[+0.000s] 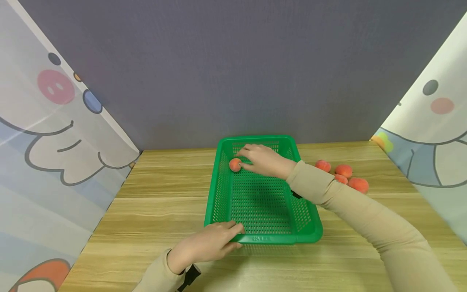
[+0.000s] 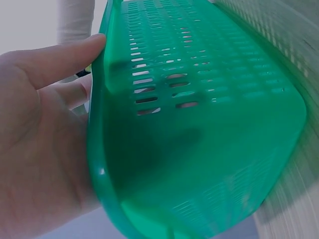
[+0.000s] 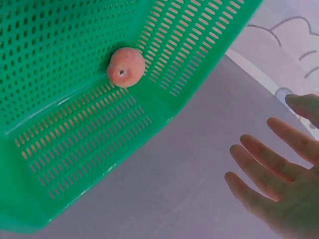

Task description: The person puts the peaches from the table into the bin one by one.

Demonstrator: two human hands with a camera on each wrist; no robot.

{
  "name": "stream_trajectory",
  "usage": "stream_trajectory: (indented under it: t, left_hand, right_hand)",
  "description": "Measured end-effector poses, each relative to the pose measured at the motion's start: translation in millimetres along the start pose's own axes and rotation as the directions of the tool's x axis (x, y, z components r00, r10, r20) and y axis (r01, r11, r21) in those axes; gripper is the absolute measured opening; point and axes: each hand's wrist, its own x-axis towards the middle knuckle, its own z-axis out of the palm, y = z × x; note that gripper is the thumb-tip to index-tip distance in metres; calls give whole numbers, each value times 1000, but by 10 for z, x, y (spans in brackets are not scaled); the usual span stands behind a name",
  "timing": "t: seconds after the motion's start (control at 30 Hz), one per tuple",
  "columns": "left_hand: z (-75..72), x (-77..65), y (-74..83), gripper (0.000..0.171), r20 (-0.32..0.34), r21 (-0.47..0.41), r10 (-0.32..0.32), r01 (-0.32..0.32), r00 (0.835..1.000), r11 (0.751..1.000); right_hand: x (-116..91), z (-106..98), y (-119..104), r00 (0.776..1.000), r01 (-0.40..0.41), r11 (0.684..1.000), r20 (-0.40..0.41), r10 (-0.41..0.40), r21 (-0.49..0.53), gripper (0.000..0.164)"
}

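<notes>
A green perforated plastic basket [image 1: 260, 239] stands on the wooden table. One peach [image 1: 235, 165] lies inside at its far left corner; in the right wrist view the peach [image 3: 126, 67] rests against the basket's walls. My right hand [image 1: 264, 160] is over the far part of the basket, beside the peach. In the right wrist view this hand [image 3: 279, 174] has its fingers spread and holds nothing, apart from the peach. At the near left corner my left hand [image 1: 209, 242] grips the basket rim, its thumb [image 2: 75, 57] on one side and fingers on the other.
Several peaches [image 1: 343, 170] lie grouped on the table to the right of the basket, partly behind the right sleeve. A grey upright panel [image 1: 233, 73] closes off the table's back. Curtains with cartoon prints [image 1: 54, 162] hang on both sides.
</notes>
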Motion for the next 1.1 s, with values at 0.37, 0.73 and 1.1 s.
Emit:
stream_trajectory:
  t: [0.37,0.73,1.1]
  left_hand:
    - [-2,6,1,19,-7,-34,-15,14,1000,999]
    - [-2,-2,8,19,-15,-31,-11,10,1000,999]
    - [10,-3,2,20,-34,-16,-1,0,999,1000]
  right_hand:
    - [-368,-97,156,997,-33,999,-69,34,23,34]
    - [-761,-175,396,982,-95,990,-152,111,108,32]
    - [-1183,-178,616,955,-246,960,-137,264,135,33]
